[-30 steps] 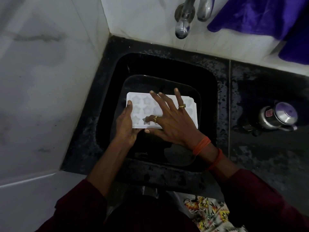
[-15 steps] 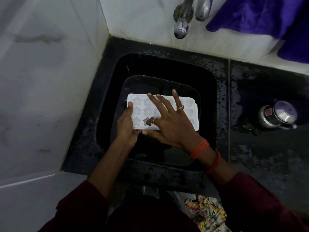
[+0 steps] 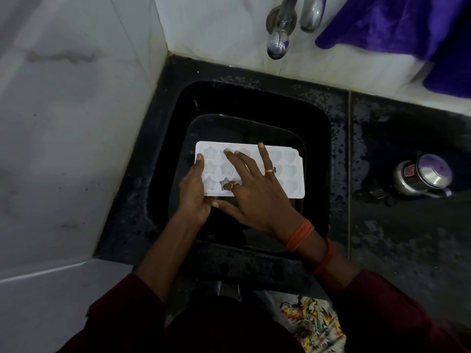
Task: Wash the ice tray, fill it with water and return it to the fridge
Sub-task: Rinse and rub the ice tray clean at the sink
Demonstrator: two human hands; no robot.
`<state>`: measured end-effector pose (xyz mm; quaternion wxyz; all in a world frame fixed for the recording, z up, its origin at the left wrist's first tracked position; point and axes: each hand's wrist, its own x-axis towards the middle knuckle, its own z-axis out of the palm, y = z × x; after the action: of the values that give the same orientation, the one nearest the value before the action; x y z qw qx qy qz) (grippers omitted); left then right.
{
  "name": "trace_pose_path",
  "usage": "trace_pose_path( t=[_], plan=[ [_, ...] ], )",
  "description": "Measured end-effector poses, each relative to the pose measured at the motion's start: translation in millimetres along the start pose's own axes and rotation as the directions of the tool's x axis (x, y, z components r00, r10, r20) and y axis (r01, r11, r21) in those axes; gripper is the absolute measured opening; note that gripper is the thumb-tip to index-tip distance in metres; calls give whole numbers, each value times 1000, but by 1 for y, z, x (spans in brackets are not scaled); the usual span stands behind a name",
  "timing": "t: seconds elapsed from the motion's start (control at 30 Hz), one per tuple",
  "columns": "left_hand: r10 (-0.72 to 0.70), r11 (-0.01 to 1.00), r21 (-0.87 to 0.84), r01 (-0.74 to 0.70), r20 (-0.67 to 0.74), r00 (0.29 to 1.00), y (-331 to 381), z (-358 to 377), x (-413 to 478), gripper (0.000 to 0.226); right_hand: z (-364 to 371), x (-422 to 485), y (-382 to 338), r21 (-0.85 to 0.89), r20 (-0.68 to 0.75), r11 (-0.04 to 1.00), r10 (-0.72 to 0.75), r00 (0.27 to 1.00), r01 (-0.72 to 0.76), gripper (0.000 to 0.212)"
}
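A white ice tray [image 3: 288, 171] with star and heart shaped cells is held level over the black sink [image 3: 316, 138]. My left hand [image 3: 195, 193] grips the tray's left end, thumb on its top edge. My right hand [image 3: 254, 192] lies flat across the tray's middle, fingers spread over the cells, with rings on two fingers. The palm hides several cells. The steel tap [image 3: 276, 44] sticks out of the wall above the sink; I see no water running from it.
A dark square basin or plate [image 3: 219, 126] sits inside the sink under the tray. A small steel pot with lid [image 3: 423, 178] stands on the wet black counter at right. Purple cloth [image 3: 397, 24] hangs at the top right. White marble walls close the left side.
My right hand has slid slightly over the tray's cells, fingers shifting a little toward the far edge. The left hand keeps its grip and the tray stays in place.
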<state>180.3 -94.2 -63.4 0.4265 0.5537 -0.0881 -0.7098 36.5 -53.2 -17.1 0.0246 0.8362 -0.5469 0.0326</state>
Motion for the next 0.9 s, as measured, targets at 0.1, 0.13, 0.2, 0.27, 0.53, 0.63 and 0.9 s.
trace_pose_path(
  t=[0.1,0.13,0.2,0.27,0.53,0.63,0.9],
  plan=[
    [12,1000,-5,-12,7,1000,-1,1,1,48,3,-4,-13,55,-13,990,130,991,-129,64],
    [13,1000,-8,-13,8,1000,-1,1,2,49,4,-5,-17,79,-10,982,175,985,-174,63],
    [7,1000,-7,-7,8,1000,-1,1,2,48,7,-7,-24,110,16,964,240,971,-240,62],
    [8,1000,-6,-8,14,1000,-3,0,3,49,9,-9,-27,105,44,960,257,965,-261,64],
    [-16,999,-34,17,37,999,-5,-5,5,49,7,-8,-22,76,-32,972,224,974,-221,62],
    [-20,1000,-22,21,38,999,-5,-4,3,48,12,-9,-22,88,9,967,238,971,-238,61],
    [-66,998,8,66,37,997,-8,-6,7,58,1,-4,-30,134,-32,970,209,977,-203,56]
  ],
)
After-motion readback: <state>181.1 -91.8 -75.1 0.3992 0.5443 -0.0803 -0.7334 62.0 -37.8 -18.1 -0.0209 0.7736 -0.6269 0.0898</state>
